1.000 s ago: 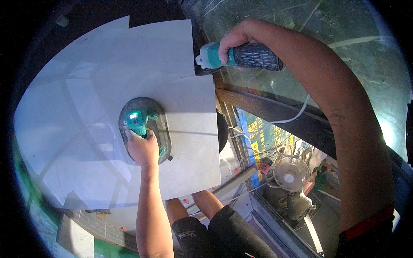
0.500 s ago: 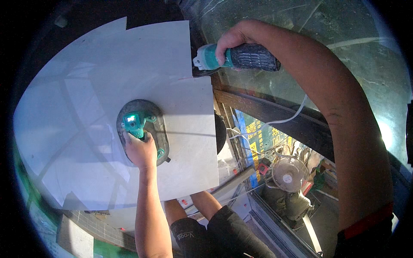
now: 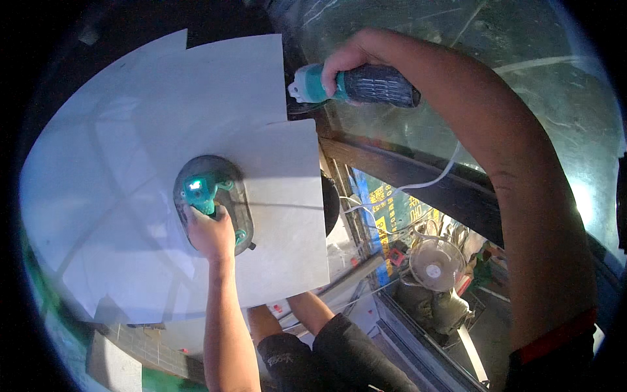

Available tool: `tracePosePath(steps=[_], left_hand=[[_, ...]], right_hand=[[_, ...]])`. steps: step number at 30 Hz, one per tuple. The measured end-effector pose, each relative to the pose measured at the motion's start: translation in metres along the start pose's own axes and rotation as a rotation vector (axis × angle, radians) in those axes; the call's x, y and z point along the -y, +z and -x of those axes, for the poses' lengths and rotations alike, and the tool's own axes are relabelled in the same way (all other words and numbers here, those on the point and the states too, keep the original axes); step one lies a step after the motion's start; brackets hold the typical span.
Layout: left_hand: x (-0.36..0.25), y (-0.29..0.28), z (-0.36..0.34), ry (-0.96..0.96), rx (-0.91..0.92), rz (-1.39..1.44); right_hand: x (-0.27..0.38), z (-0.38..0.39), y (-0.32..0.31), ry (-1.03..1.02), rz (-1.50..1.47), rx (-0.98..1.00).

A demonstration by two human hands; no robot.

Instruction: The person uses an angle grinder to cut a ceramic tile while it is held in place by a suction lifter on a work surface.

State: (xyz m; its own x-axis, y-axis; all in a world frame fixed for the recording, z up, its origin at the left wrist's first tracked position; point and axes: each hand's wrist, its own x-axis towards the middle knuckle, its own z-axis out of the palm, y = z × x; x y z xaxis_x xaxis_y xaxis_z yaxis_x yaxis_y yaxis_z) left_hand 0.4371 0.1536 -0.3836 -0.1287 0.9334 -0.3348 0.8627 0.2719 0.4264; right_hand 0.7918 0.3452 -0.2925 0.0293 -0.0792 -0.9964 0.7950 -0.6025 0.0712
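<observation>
A large white panel [image 3: 98, 170] with stepped notches fills the left half of the view. On it lies a black oval suction lifter [image 3: 230, 202] with a green handle and a small lit display [image 3: 194, 185]; my left hand [image 3: 210, 232] is closed round the handle. My right hand [image 3: 346, 62] grips a teal and black angle grinder [image 3: 379, 85], held sideways with its head at the panel's right edge, just above a notch. The grinder's disc is mostly hidden under its body; whether it touches the panel I cannot tell.
A dark beam [image 3: 411, 170] crosses the right side beside greenish glass [image 3: 522, 46], with a white cable [image 3: 424, 185] over it. Below are a fan [image 3: 436, 261], a yellow-printed green sheet [image 3: 382, 202] and metal rails [image 3: 400, 340]. My bare legs show under the panel's lower edge.
The panel, the lifter with my left hand, and the grinder with my right hand have all shifted slightly left in the view; the panel and lifter also sit a little lower. Both grips are unchanged.
</observation>
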Motion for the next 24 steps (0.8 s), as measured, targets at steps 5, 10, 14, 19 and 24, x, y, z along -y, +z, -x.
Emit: tracePosePath(steps=[5,10,14,19,24], left_hand=[[0.002,-0.002,-0.001,0.006,-0.005,-0.009],[0.003,0.001,-0.001,-0.056,0.052,-0.027],[-0.009,-0.007,-0.001,-0.067,0.053,0.009],[-0.002,-0.001,-0.001,-0.018,0.025,-0.008],[0.0,-0.001,-0.001,-0.054,0.034,-0.053]], right_hand=[[0.003,-0.003,-0.001,0.01,0.039,0.029],[-0.001,-0.016,-0.002,-0.022,0.037,0.031],[0.001,-0.014,0.001,-0.017,0.043,0.037],[0.001,-0.025,-0.009,0.024,0.072,0.136],[0.002,-0.03,-0.007,0.045,0.056,0.04]])
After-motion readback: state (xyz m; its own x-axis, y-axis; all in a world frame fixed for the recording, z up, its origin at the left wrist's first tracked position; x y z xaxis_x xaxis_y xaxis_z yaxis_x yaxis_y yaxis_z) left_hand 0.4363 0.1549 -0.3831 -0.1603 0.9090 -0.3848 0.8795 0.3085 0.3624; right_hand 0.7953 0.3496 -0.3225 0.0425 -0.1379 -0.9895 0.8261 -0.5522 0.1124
